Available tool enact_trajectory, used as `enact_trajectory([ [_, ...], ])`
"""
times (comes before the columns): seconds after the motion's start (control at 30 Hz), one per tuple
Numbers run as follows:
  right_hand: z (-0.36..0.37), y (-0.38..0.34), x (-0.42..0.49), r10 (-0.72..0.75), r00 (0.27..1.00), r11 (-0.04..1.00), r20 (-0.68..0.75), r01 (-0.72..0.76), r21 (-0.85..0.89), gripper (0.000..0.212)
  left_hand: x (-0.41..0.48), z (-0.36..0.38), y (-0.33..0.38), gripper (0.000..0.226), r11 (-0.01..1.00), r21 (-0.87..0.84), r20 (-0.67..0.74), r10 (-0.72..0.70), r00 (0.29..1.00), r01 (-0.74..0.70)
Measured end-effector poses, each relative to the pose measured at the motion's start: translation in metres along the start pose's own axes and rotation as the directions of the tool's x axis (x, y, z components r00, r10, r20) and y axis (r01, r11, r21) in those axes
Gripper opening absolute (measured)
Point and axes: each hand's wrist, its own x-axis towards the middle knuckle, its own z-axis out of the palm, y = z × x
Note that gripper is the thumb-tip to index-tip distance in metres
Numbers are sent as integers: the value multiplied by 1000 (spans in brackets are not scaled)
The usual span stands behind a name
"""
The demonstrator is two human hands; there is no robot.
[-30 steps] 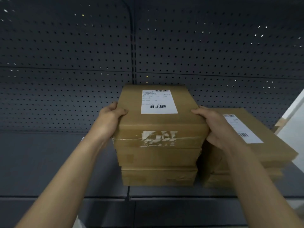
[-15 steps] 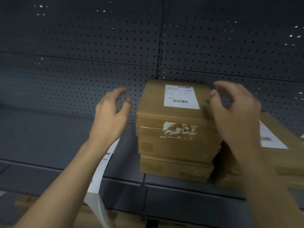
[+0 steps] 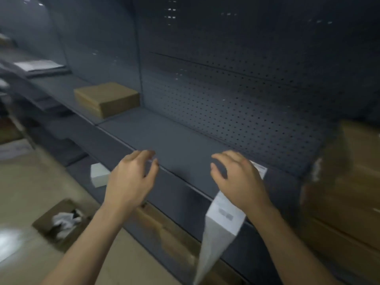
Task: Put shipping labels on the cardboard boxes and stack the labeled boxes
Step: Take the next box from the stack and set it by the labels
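We hold nothing: left hand [image 3: 131, 177] and right hand [image 3: 240, 179] hover loosely curled over the shelf [image 3: 185, 145] edge. Bare cardboard box [image 3: 107, 98] sits at 11 o'clock, nearer our left; label strip [image 3: 222, 221] hangs beneath our right.

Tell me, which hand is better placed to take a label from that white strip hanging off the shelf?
Likely the right hand: it hovers, empty, right over the label strip hanging from the shelf. The left hand, also empty, sits off to its side.
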Motion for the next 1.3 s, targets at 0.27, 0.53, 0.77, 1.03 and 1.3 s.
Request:
enact_trajectory([
  [0.27, 136, -130, 67, -55, 987, 998, 149, 50, 41, 33, 3, -77, -185, 27, 962, 233, -71, -125, 990, 138],
  [0.53, 219, -191, 149, -47, 979, 986, 197, 14, 166, 35, 53, -76, -300, 39, 955, 190, -40, -225, 974, 228],
  [0.77, 294, -208, 248, 30, 995, 947, 97, -59, 316, 37, 141, -57, -379, 44, 949, 178, -36, -256, 966, 259],
  [1.03, 343, -222, 366, 137, 982, 919, 128, -174, 355, 41, 287, -60, -442, 52, 969, 134, -72, -197, 978, 206],
  [1.3, 378, -225, 440, 256, 966, 934, 34, -256, 248, 58, 406, -19, -502, 52, 991, -20, -18, -136, 991, 135],
])
